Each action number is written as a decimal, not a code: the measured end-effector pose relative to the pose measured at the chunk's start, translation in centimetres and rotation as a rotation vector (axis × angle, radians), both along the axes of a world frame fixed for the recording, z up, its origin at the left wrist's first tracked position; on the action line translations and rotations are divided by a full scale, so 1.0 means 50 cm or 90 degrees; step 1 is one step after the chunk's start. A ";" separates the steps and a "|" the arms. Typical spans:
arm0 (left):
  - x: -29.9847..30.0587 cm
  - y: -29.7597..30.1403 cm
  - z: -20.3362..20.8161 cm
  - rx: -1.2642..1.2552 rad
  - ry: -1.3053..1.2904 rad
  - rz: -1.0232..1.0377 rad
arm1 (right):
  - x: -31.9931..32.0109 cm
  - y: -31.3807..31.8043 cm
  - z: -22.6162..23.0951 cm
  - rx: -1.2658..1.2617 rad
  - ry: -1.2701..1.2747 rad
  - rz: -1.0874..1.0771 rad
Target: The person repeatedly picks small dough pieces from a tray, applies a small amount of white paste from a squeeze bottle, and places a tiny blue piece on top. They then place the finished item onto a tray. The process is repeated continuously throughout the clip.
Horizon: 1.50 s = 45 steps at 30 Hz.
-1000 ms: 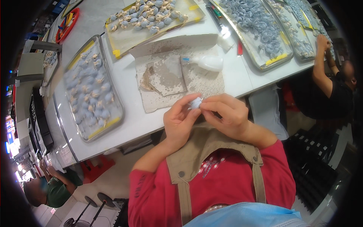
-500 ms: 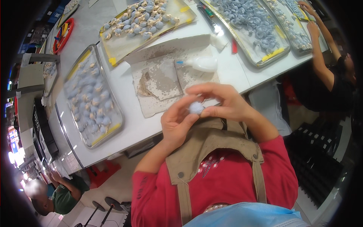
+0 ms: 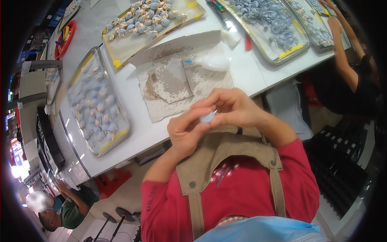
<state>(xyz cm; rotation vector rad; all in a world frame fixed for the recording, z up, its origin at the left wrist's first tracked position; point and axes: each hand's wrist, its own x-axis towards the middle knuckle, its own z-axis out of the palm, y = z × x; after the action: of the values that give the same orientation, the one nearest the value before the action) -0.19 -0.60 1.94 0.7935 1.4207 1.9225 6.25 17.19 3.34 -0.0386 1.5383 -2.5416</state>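
Observation:
Close to my body, just past the table's near edge, both hands hold one small blue-grey, rounded piece [image 3: 207, 117]. The thumb and fingers of my left hand [image 3: 184, 132] close on its left side. My right hand [image 3: 238, 108] pinches it from the right, with a pale bit showing by the fingertips. Its underside is hidden by my fingers. Beyond my hands lies a stained, opened-out cardboard sheet [image 3: 161, 114]. A white squeeze bottle [image 3: 217, 63] with a blue tip rests on it.
A metal tray [image 3: 125, 139] of blue and cream pieces stands at left, another board [image 3: 117, 63] of them at the back. At right, a tray [image 3: 278, 61] holds blue-grey curled shells. A red-handled tool [image 3: 248, 42] lies near it. Co-workers' arms [image 3: 342, 66] show far right.
The piece has turned between my fingers, and less of it shows. My right fingertips have closed in toward my left hand. The view has shifted slightly.

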 end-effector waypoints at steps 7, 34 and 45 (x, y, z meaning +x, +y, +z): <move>0.002 -0.015 0.009 -0.015 -0.031 0.014 | -0.002 -0.023 -0.016 -0.011 -0.005 -0.009; -0.018 0.026 0.024 -0.132 0.270 0.224 | -0.025 -0.045 -0.034 -0.453 -0.185 -0.058; 0.000 0.042 0.023 -0.034 -0.037 0.115 | -0.016 -0.044 -0.039 -0.516 -0.150 -0.030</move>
<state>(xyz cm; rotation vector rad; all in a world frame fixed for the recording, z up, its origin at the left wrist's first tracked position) -0.18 1.48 3.07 0.5971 1.5465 2.0142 5.47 14.99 1.37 0.1883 0.3683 -2.8877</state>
